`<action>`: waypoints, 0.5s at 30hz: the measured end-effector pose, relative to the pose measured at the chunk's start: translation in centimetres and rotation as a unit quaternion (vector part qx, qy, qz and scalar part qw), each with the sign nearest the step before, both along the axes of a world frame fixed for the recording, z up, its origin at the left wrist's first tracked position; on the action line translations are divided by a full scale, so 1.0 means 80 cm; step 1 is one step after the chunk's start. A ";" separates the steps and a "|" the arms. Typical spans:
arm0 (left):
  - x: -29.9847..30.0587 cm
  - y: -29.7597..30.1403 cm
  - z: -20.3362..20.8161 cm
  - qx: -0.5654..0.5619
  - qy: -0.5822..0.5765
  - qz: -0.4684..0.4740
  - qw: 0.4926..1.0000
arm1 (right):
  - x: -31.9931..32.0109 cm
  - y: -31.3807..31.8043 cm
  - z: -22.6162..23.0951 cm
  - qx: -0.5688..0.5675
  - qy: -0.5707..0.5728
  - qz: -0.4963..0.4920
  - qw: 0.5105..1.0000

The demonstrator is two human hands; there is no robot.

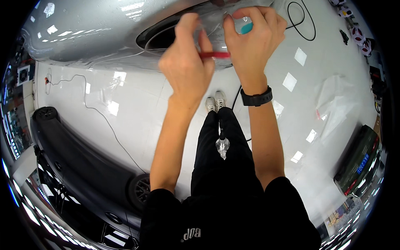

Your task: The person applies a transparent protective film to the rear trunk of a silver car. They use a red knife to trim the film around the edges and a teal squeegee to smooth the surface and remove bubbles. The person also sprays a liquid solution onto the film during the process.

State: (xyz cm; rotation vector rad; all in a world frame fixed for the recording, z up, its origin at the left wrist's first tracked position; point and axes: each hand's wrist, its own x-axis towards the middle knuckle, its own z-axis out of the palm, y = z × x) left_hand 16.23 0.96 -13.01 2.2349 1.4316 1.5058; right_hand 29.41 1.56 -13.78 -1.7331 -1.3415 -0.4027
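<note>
Floor [137,112], pale and glossy, carries the whole work area; its open lane between the vehicles probably serves to give standing room. Silver car body [91,33] spans the top of the view, its curved panel directly in front of the person, within reach of both arms. Dark car [83,154] occupies the left side and green car [360,162] the far right, both well apart from the hands. Clear sheet [333,100] lies crumpled on the floor at right. Clear film [214,27], the item being handled, is at the silver panel, beside and partly across its dark opening [150,37]; both hands are raised there, presumably to control its loose part. Left hand [185,62] is curled narrow with the red strip [216,54] projecting from its thumb side; motion blur prevents telling whether its fingertips grip film. Right hand [256,39] is curled, thumb and forefinger close together, with the teal piece [247,28] lodged inside; whether they pinch film cannot be told. Tucking both small items into the hands likely leaves the fingertips available. Black wristband [256,98] sits at the right wrist, well below the film.
</note>
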 end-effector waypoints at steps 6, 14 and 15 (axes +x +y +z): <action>-0.014 -0.022 -0.020 -0.078 -0.026 -0.136 0.987 | -0.004 -0.012 0.004 0.063 0.046 0.045 0.996; -0.107 -0.045 -0.020 -0.038 0.171 -0.123 0.977 | -0.031 -0.091 -0.010 -0.058 0.122 0.260 0.956; -0.117 -0.052 -0.016 -0.051 0.204 -0.098 0.973 | -0.042 -0.093 -0.016 -0.093 0.146 0.287 0.942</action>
